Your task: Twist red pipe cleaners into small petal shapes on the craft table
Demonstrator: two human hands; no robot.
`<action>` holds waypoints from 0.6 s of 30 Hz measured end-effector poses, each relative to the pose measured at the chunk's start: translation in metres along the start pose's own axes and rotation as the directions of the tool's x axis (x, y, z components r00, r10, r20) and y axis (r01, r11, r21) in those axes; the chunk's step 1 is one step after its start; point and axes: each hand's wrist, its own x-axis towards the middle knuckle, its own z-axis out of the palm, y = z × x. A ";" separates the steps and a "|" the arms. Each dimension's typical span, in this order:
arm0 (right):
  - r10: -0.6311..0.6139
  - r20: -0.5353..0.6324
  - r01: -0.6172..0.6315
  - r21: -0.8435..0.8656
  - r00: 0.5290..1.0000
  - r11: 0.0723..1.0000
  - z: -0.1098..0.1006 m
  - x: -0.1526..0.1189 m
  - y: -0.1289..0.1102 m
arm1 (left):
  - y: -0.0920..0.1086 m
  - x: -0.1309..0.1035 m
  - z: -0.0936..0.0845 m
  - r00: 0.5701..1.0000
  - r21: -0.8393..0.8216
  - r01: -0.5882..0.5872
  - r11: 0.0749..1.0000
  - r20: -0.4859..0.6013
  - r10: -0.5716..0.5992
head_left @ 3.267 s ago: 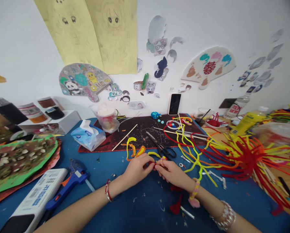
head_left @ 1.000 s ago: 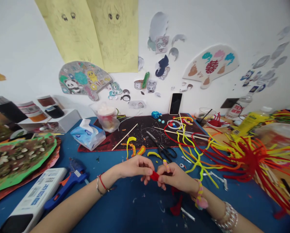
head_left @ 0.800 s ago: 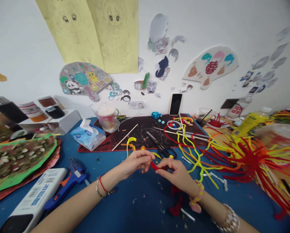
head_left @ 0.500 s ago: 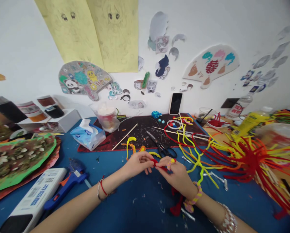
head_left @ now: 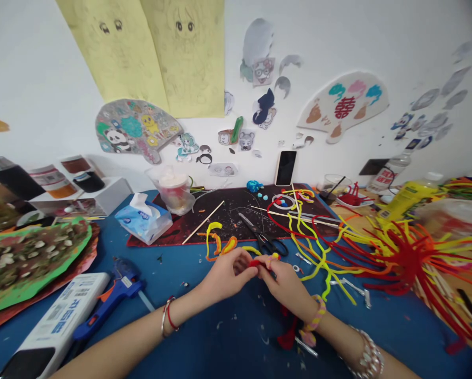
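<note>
Blue tabletop (head_left: 220, 337) — my left hand (head_left: 224, 276) and right hand (head_left: 285, 287) both pinch a small red fuzzy piece (head_left: 254, 262); shaping step, seemingly — next move needs steadiness.

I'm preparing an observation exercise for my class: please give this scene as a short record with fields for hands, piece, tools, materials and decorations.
Left hand: fingertips on red fuzzy piece
Right hand: pinching the same piece
Piece: small, mostly hidden between the hands
Tools: scissors, blades on dark mat; blue glue gun at left
Materials: red, yellow and orange fuzzy stems fanned out at right
Decorations: yellow drawing sheets, panda fan
</note>
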 end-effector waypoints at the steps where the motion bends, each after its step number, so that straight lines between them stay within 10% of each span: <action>1: -0.060 -0.030 0.059 -0.052 0.998 0.997 -0.001 0.000 0.002 | 0.000 0.001 -0.001 0.993 -0.110 0.105 0.988 0.060 -0.099; 7: -0.348 -0.061 0.330 -0.203 0.936 0.922 -0.006 0.002 0.008 | -0.002 0.001 -0.007 0.871 -0.491 0.470 0.734 0.393 -0.295; 18: -0.305 -0.106 0.248 -0.370 0.946 0.895 0.008 -0.005 0.001 | 0.001 -0.006 0.008 0.989 -0.462 0.148 0.874 0.094 -0.118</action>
